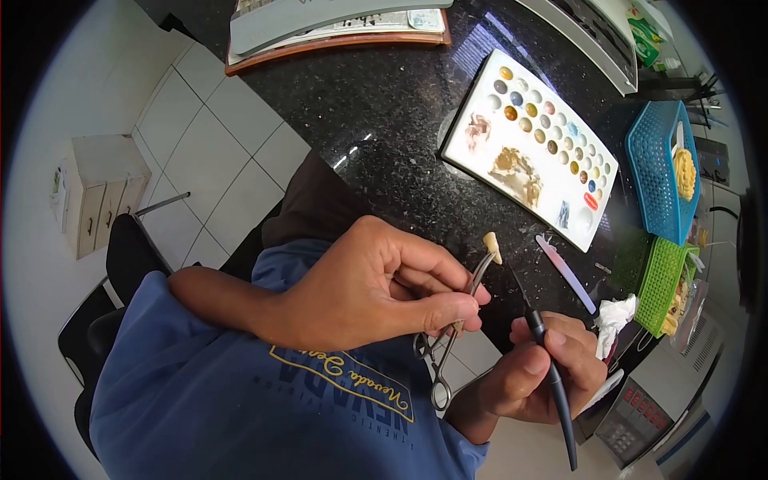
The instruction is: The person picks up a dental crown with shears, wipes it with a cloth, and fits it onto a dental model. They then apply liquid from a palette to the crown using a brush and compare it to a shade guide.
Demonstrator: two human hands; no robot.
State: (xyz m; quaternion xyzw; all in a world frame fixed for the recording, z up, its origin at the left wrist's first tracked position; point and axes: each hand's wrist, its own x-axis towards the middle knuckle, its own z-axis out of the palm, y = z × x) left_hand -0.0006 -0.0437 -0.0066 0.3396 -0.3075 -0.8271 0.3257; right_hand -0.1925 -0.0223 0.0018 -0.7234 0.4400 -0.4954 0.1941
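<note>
My left hand (364, 280) is closed on a pair of locking forceps (438, 374), with the finger loops hanging below the palm. The forceps' tips grip a small cream-coloured dental crown (493, 246). In my right hand (548, 372) is a thin black-handled brush (558, 392), held like a pen. Its fine tip points up toward the crown, with a small gap between them. Beyond both hands lies a white paint palette (488, 164), its small wells filled with several colours and brown smears on its flat part.
A lilac file-like strip (566, 274) and a crumpled white tissue (616, 314) lie right of the brush. Farther right stand a blue basket (650, 180) and a green basket (658, 280) with tan pieces inside. A wooden-edged board (344, 50) sits at the back of the black countertop (384, 152).
</note>
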